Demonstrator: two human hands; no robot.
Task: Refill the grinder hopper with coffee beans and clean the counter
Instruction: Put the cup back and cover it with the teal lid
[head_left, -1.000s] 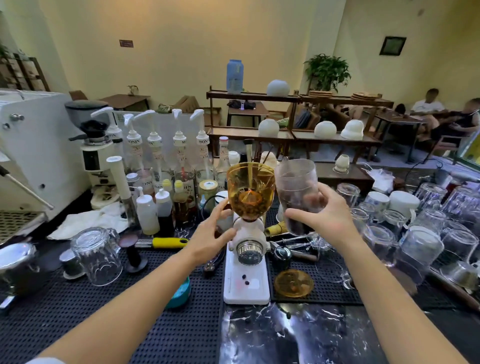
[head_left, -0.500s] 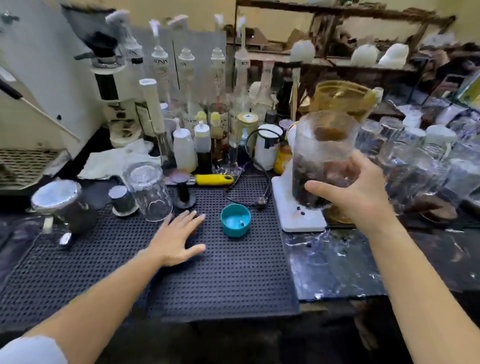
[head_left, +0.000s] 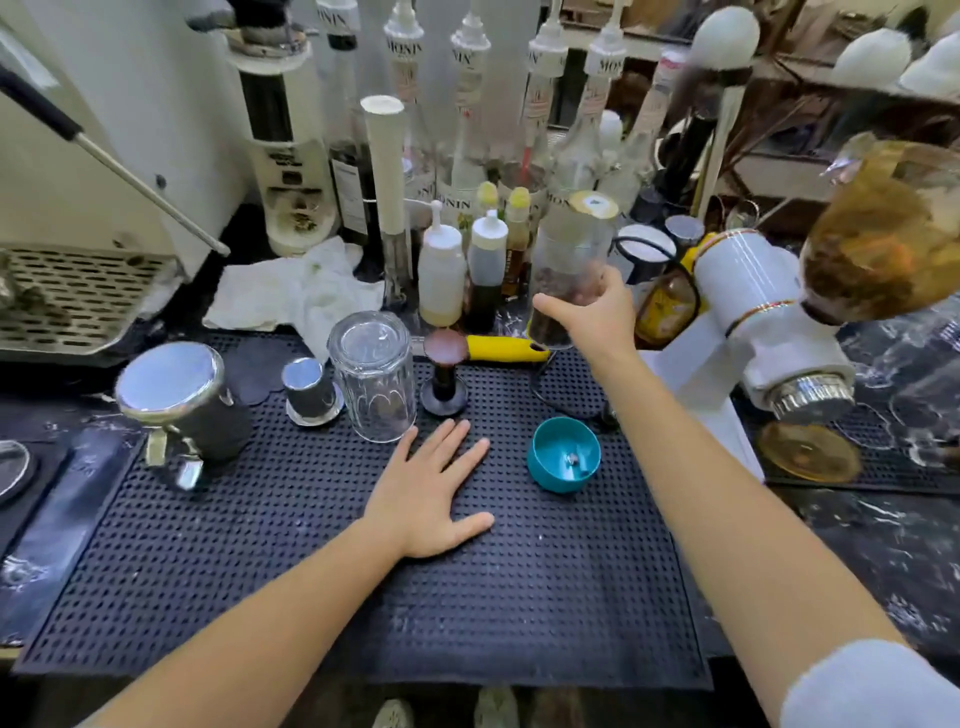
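My right hand (head_left: 597, 317) grips a clear plastic jar (head_left: 569, 260) with dark coffee beans in its lower part, held near the back of the black rubber mat (head_left: 363, 597). Its teal lid (head_left: 563, 457) lies upside down on the mat, just below that hand. My left hand (head_left: 431, 493) rests flat on the mat with fingers spread, holding nothing. The white grinder (head_left: 753, 312) stands to the right, its amber hopper (head_left: 883, 234) open at the top with beans inside. The amber hopper lid (head_left: 808, 452) lies on the counter by the grinder's base.
An upturned glass (head_left: 374, 374), a tamper (head_left: 444, 374), a small metal cup (head_left: 309, 387) and a steel pitcher (head_left: 176, 400) stand on the mat's far left. A white cloth (head_left: 296, 291), squeeze bottles and syrup bottles (head_left: 467, 156) crowd the back. Glassware sits at far right.
My right hand has carried the bean jar left, away from the hopper, toward the bottles. My left hand left the grinder a second ago and now lies flat on the mat.
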